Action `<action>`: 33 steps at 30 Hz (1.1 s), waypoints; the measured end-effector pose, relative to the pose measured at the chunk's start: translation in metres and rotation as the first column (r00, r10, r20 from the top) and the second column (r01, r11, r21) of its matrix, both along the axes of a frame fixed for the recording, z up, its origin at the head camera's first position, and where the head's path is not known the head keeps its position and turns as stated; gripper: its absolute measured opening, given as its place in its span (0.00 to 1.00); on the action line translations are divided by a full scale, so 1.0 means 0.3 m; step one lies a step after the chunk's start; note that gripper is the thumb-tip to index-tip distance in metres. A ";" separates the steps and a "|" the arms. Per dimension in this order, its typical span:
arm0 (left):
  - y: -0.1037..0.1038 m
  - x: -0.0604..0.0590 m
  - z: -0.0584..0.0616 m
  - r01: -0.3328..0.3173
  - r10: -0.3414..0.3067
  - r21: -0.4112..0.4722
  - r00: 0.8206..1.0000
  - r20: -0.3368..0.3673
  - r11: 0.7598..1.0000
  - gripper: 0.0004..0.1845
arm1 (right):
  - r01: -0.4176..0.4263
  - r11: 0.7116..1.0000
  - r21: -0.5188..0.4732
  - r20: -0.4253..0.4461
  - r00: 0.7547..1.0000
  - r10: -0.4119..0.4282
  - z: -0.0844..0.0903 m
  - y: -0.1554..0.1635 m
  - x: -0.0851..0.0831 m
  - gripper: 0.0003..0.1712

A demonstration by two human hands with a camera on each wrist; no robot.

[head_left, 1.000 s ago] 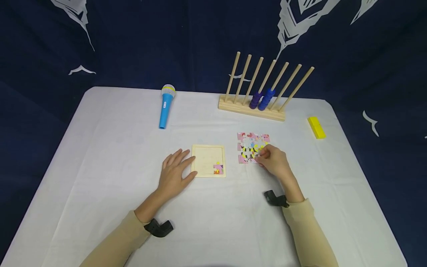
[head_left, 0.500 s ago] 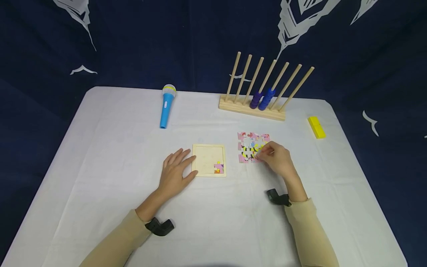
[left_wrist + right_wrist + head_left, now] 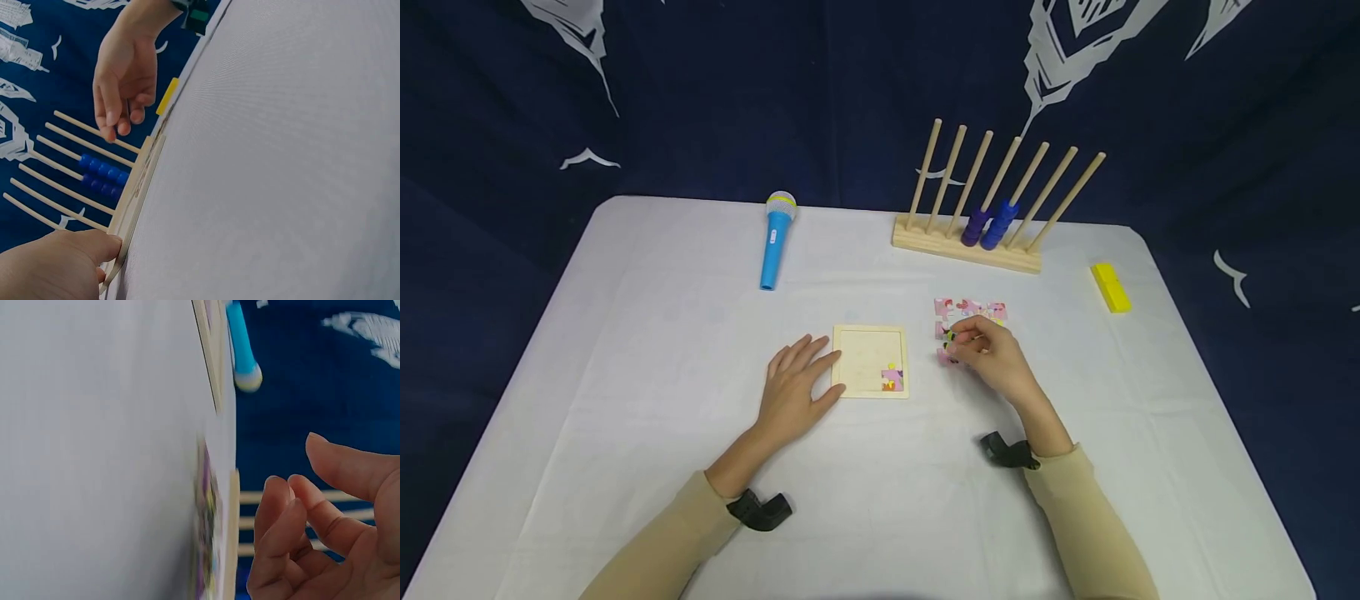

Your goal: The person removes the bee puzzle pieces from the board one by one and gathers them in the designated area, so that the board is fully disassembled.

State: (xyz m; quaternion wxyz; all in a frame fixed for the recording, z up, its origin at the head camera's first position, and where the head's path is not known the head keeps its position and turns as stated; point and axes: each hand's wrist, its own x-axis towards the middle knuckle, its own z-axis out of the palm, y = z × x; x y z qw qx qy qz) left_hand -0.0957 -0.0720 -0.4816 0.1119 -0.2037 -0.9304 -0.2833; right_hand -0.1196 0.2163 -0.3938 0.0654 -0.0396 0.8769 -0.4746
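My left hand (image 3: 793, 392) lies with spread fingers at the left edge of a square wooden puzzle tray (image 3: 857, 358). Its thumb touches the tray's rim in the left wrist view. One pink and yellow puzzle piece (image 3: 892, 380) sits in the tray's lower right corner. Over a block of loose pink, yellow and black puzzle pieces (image 3: 943, 307) hovers my right hand (image 3: 996, 354), hiding part of them. Its fingers are loosely bent; in the right wrist view the thumb stands apart from them, with nothing between.
Behind the pieces stands a wooden peg rack (image 3: 966, 246) with blue and purple beads (image 3: 1000, 225) on two pegs. A blue toy microphone (image 3: 775, 250) lies at the back left, a yellow block (image 3: 1111, 287) at the right. White cloth (image 3: 880, 517) covers the table.
My right hand has shifted left across the loose pieces, covering more of their middle and uncovering their right side. The left hand and the tray stay in place.
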 end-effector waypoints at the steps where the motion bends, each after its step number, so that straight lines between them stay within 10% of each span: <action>1: 0.001 0.000 0.000 0.000 0.000 0.000 1.000 0.000 1.000 0.25 | -0.015 1.000 -0.003 0.003 1.000 0.015 -0.012 -0.014 0.000 0.17; 14: 0.002 0.003 -0.001 0.004 -0.004 0.002 1.000 0.010 1.000 0.25 | -0.226 0.974 0.018 -0.091 0.970 0.227 -0.122 -0.158 0.014 0.21; 33: -0.001 0.000 0.004 -0.001 0.001 -0.008 1.000 -0.003 1.000 0.25 | -0.188 0.973 0.137 -0.123 0.971 0.205 -0.175 -0.192 0.031 0.22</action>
